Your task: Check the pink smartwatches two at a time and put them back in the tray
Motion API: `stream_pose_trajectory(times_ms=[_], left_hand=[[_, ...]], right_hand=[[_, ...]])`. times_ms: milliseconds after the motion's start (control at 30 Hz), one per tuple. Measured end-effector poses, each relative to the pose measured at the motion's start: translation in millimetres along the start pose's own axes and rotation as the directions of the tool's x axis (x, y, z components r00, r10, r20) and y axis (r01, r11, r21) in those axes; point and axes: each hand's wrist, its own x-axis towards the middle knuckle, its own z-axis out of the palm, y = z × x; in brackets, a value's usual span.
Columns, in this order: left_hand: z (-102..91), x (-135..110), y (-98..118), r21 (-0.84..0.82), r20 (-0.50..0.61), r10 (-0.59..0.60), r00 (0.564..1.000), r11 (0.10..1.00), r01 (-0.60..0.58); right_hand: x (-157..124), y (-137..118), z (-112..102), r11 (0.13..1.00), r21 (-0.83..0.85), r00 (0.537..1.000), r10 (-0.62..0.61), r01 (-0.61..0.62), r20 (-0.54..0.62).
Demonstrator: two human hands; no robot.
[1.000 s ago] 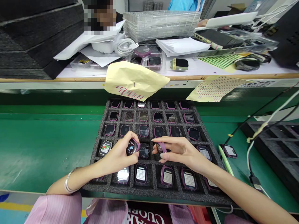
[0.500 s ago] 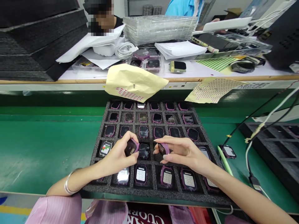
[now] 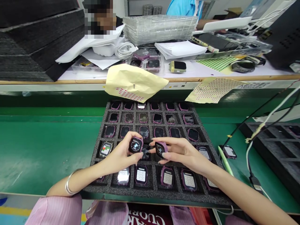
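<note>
My left hand [image 3: 126,153] grips a purple-framed smartwatch [image 3: 136,145] between thumb and fingers, its lit round dial facing up. A second purple smartwatch [image 3: 160,148] is pinched in my right hand [image 3: 181,153], its lit screen tilted to the left. Both watches are above a black foam tray [image 3: 150,185], whose compartments hold several more purple watches. Between my hands another watch [image 3: 145,152] lies in its compartment, partly hidden by my fingers. In the front row, several watches such as this one [image 3: 141,175] show white list screens.
On the right, a second foam tray [image 3: 264,137], a green pen-like tool [image 3: 226,162] and hanging cables [image 3: 249,156] lie near a watch [image 3: 229,152]. A shelf edge [image 3: 89,82] with yellow paper sheets [image 3: 136,82] runs behind. Black foam blocks [image 3: 39,43] are stacked left; people are beyond.
Both watches have turned so that their screens, dark before, now show lit dials. My right hand has shifted slightly left. The tray and its watches stay where they were.
</note>
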Motion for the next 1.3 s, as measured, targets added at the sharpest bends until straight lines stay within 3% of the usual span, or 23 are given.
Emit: stream_pose_trajectory(times_ms=[100, 267, 700, 1100, 1300], left_hand=[[-0.1, 3.3, -0.1, -0.151, 0.068, -0.014, 0.998, 0.988, 0.024], [0.2, 4.9, -0.6, -0.242, 0.074, -0.02, 0.997, 0.97, 0.038], [2.6, 3.8, -5.3, -0.222, 0.105, -0.003, 0.994, 0.975, 0.027], [3.2, 1.9, -6.2, -0.216, 0.131, 0.013, 0.991, 0.976, 0.016], [3.0, 2.9, -5.2, -0.196, 0.09, -0.004, 0.996, 0.98, 0.022]], right_hand=[[1.8, 0.6, -2.5, 1.0, -0.023, 0.999, -0.006, 0.005, -0.032], [3.4, -0.6, -5.2, 1.0, -0.003, 0.999, 0.007, -0.007, -0.048], [3.6, 5.2, -3.7, 1.0, -0.011, 0.999, -0.017, 0.016, -0.046], [2.2, 7.8, 2.4, 0.988, -0.154, 0.992, -0.029, 0.009, -0.126], [-0.4, 8.5, -3.2, 0.92, -0.387, 0.998, -0.055, 0.061, 0.025]])
